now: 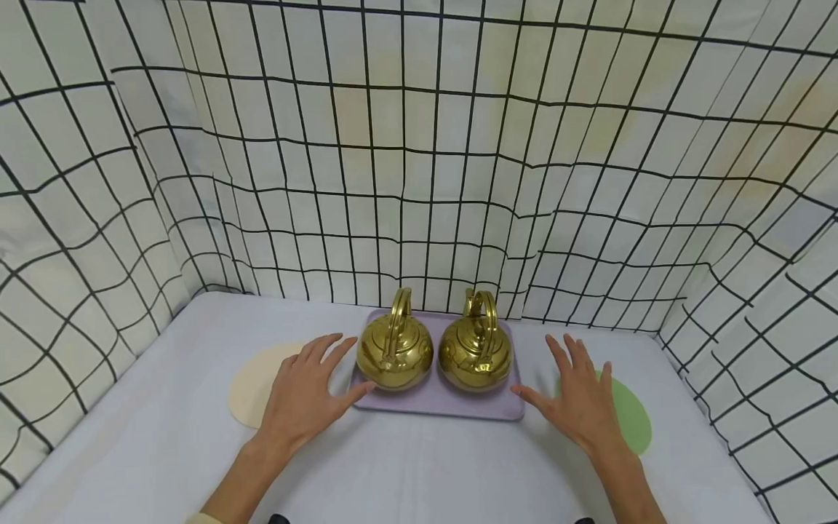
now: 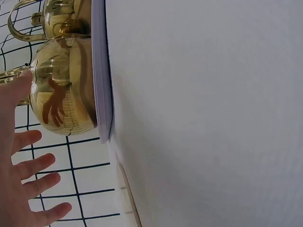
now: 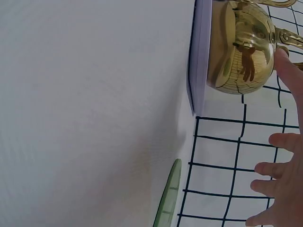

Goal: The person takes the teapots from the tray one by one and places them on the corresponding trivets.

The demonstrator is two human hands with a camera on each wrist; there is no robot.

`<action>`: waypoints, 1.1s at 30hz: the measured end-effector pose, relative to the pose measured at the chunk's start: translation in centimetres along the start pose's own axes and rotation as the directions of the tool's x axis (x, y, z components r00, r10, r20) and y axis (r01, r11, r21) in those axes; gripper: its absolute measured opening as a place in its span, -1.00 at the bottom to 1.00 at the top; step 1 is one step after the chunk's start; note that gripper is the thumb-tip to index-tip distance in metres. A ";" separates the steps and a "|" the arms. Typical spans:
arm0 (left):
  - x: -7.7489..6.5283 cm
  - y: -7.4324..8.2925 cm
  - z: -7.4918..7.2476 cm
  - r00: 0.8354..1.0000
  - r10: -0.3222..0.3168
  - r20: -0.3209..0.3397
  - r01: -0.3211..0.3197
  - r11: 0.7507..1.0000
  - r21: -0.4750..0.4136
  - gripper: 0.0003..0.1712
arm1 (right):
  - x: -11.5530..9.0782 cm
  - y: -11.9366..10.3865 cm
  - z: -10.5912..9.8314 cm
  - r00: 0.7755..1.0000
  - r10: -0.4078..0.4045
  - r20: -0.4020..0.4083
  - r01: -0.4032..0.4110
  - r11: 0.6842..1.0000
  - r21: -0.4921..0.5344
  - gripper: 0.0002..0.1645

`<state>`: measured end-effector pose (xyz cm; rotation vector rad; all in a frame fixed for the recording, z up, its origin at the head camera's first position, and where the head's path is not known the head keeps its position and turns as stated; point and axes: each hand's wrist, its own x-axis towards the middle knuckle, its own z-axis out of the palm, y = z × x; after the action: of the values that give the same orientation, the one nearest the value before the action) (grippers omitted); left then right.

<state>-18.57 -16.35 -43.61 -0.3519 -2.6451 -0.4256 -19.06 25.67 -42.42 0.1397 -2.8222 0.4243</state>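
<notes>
Left kettle (image 1: pixel 395 356) and right kettle (image 1: pixel 473 360) stand upright, side by side, on a lilac tray (image 1: pixel 435 409) at the far middle of the table (image 1: pixel 406 469). Both are polished and brass-coloured, each with an arched handle above its lid. Fine marks show on their upper surfaces; whether these are pattern or lettering cannot be told. In the wrist views, hand reflections appear on the rounded sides.

The left grip (image 1: pixel 306 397), a bare hand, is wide open and holds nothing; its thumb reaches towards the near left of the left kettle. The right grip (image 1: pixel 581 404), also a bare hand, is spread and unloaded, its thumb near the tray's right edge. Contact between either thumb and the items beside it cannot be confirmed.

A beige disc (image 1: pixel 251 393) lies left of the tray, partly covered by the left grip. A green disc (image 1: pixel 630 413) lies right of the tray, partly behind the right grip. White sheeting (image 1: pixel 386 167) with black grid lines encloses the left, far and right sides.
</notes>
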 end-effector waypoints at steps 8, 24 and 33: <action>-0.1 0.2 -0.2 0.998 -0.061 0.020 0.063 0.993 -0.102 -0.27 | 0.0 -0.3 -0.3 0.996 -0.028 -0.086 0.035 0.995 0.089 0.09; -0.2 -0.1 0.2 0.958 -0.170 0.229 0.229 0.939 -0.258 -0.56 | 0.1 -1.6 -0.6 0.987 0.021 -0.161 0.037 0.934 0.355 -0.35; -0.4 -0.3 0.6 0.945 -0.171 0.277 0.252 0.924 -0.289 -0.63 | 0.3 -2.7 -1.0 0.990 0.031 -0.139 0.038 0.885 0.463 -0.43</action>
<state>-18.55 -16.45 -44.31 -0.2249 -2.8684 -0.9488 -18.74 23.37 -40.64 0.2018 -2.5252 1.0633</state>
